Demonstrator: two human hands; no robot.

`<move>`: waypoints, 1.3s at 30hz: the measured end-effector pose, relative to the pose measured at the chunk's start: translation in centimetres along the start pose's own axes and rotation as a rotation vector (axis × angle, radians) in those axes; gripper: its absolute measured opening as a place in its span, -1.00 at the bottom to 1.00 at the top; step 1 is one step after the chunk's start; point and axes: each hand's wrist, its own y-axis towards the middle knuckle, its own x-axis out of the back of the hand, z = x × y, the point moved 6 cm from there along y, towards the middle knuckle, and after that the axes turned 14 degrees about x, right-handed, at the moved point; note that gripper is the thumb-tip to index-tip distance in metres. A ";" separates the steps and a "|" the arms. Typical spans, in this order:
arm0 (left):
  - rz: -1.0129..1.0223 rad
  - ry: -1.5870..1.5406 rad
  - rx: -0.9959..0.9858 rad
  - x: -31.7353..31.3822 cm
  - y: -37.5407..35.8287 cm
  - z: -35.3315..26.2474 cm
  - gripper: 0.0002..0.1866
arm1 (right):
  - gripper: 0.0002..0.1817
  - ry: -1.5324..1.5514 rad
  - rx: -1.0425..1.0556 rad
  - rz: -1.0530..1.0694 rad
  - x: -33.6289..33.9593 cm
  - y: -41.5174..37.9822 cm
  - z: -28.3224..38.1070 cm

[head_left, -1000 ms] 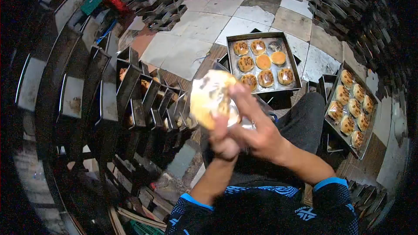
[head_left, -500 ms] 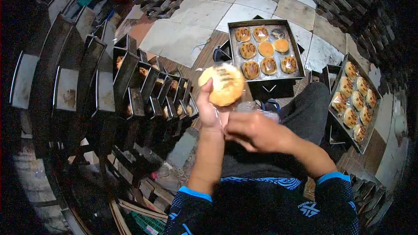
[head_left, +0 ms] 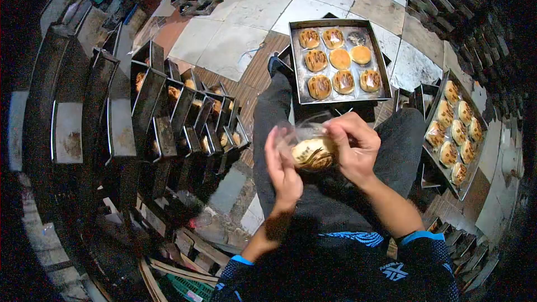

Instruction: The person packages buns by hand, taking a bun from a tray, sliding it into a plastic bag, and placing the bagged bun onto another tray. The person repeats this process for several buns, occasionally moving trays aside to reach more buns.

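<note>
A round bun [head_left: 313,153] with dark streaks hangs in a clear plastic bag between my hands, above my lap. My left hand [head_left: 283,165] is at the bun's left side, its fingers raised and slightly blurred against the plastic. On the right, my right hand [head_left: 355,146] pinches the bag [head_left: 314,129] near its upper edge. Beyond the hands, a square metal tray [head_left: 341,100] holds several browned buns in clear wrapping.
A second tray [head_left: 464,191] of spotted buns stands at the right. Stacked metal trays [head_left: 120,126] fill the left side, some with buns inside. Tiled floor [head_left: 238,42] shows behind. A green crate [head_left: 190,288] is at the lower left.
The bun has gone from resting on my left palm to inside the bag, lower and further right. My right hand has moved up to the bag's edge.
</note>
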 end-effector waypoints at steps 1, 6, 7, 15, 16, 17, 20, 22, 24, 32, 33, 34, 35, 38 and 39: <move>-0.021 -0.056 -0.035 1.5 0.1 0.3 -0.53 | -0.93 0.000 0.000 0.001 0.0 0.2 -0.2; -0.176 0.424 -0.599 5.7 1.0 -6.9 -0.89 | -0.83 -0.128 0.150 0.264 -0.9 3.6 2.9; -0.179 0.572 -0.760 6.2 0.5 -8.3 -0.89 | -0.80 -0.248 0.344 0.293 -1.0 4.3 4.0; -0.222 0.586 -0.644 10.2 3.5 -1.0 -0.76 | -0.91 0.035 0.087 0.249 -5.1 -2.6 -7.3; -0.229 0.637 -0.601 10.0 3.5 -1.4 -0.83 | -0.91 -0.022 0.110 0.259 -5.2 -2.5 -7.1; -0.234 0.634 -0.597 9.7 4.0 -1.0 -0.83 | -0.91 -0.079 0.150 0.267 -5.4 -2.0 -7.0; -0.245 0.608 -0.607 7.0 5.6 -1.3 -0.92 | -0.94 -0.115 0.294 0.281 -8.6 -0.1 -7.3; -0.326 0.617 -0.560 6.6 8.3 -0.7 -0.93 | -0.96 -0.164 0.305 0.332 -10.7 1.5 -8.1; -0.362 0.386 -0.196 8.5 9.7 -0.1 -0.92 | -0.86 -0.223 0.114 0.049 -9.1 2.1 -10.3; -0.287 0.468 -0.033 13.1 -2.3 3.0 -0.83 | -0.66 -0.230 -0.739 0.453 -4.3 -14.7 -11.0; -0.307 0.887 -0.043 12.5 -2.9 2.1 -0.83 | -0.71 -0.195 -0.753 0.594 -4.1 -15.2 -11.4; -0.309 0.868 -0.141 13.3 -3.4 2.3 -0.84 | -0.68 -0.129 -0.542 0.400 -3.4 -13.5 -10.8; -0.307 0.876 -0.142 13.4 -3.2 1.6 -0.84 | -0.77 -0.373 -0.489 0.517 -2.5 -10.0 -9.8; -0.350 0.591 0.102 11.2 0.6 -3.3 -0.82 | -0.82 -0.234 -0.240 0.526 -3.8 -2.9 -6.8; -0.370 0.512 0.233 11.1 2.5 -3.0 -0.80 | -0.73 -0.099 -0.016 0.561 -5.6 -1.4 -5.2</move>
